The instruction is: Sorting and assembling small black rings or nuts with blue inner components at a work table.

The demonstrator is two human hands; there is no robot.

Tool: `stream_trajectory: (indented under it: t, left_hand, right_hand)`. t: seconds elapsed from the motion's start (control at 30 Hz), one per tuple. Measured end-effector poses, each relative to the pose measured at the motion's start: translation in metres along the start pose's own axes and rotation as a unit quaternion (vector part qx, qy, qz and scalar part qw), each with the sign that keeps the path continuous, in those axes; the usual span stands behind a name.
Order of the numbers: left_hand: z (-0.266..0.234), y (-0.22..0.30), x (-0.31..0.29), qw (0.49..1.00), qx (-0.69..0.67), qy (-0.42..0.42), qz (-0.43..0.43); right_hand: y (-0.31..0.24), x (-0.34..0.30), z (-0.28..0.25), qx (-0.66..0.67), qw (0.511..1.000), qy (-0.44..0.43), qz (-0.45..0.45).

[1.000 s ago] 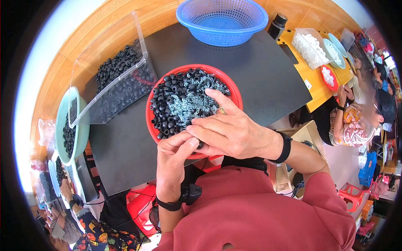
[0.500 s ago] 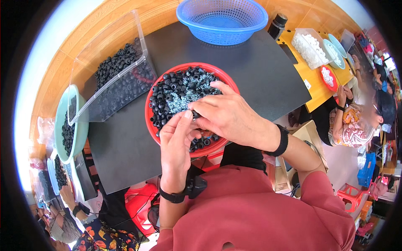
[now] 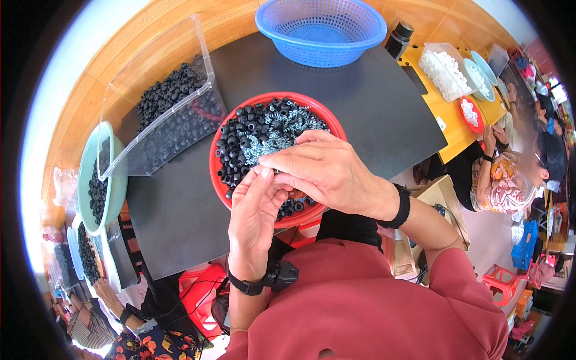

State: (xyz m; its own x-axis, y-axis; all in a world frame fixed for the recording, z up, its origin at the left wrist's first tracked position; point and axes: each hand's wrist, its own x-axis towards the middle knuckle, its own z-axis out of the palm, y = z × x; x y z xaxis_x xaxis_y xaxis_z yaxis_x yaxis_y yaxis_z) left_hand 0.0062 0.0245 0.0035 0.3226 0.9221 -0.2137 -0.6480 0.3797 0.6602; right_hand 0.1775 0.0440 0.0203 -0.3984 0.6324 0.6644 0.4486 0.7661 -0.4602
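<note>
A red bowl [image 3: 214, 174] on the dark table holds many small black plastic pieces [image 3: 231, 144], with a heap of thin silvery springs [image 3: 270, 144] on top. Over its near side my two hands meet, fingertips against fingertips. My left hand [image 3: 253, 207] is closed in a pinch, thumb and forefinger pressed together. Across its tips lies my right hand [image 3: 336, 174], thumb and forefinger pinched at the same spot. A small black piece showed between them a moment ago; my fingers now mostly cover it.
Left of the bowl, a clear box [image 3: 207, 81] and a pale green basin [image 3: 122, 186] hold more black pieces. A blue basket [image 3: 321, 57] and dark flask [image 3: 398, 39] stand at the back. People sit on both sides; one [image 3: 504, 174] is at a yellow table [image 3: 447, 123].
My right hand's fingers have drawn down and together from over the springs, and its fingertips now cover the small black piece. My left hand stays in nearly the same place.
</note>
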Motion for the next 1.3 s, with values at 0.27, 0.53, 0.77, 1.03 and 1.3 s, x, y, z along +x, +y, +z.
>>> stream_trajectory:
  t: [0.27, 0.53, 0.77, 1.03, 1.3]
  left_hand:
    - [-0.006, -0.008, -0.009, 0.997, -0.073, 0.002, 0.004]
    - [0.004, -0.008, -0.015, 0.997, 0.007, 0.016, 0.079]
    - [0.001, -0.012, -0.019, 0.997, -0.012, -0.025, 0.067]
    - [-0.014, 0.000, -0.022, 0.998, -0.009, 0.022, 0.062]
    - [-0.019, 0.000, -0.024, 0.998, -0.042, 0.021, 0.029]
  right_hand:
    - [-0.008, 0.000, -0.009, 0.103, 0.992, -0.038, 0.060]
    - [-0.015, 0.005, -0.020, 0.361, 0.875, -0.051, 0.318]
    - [-0.012, 0.005, -0.015, 0.540, 0.740, -0.080, 0.392]
    - [0.000, -0.013, -0.012, 0.009, 0.960, -0.182, 0.215]
    - [-0.010, -0.022, 0.011, -0.221, 0.921, -0.253, 0.198]
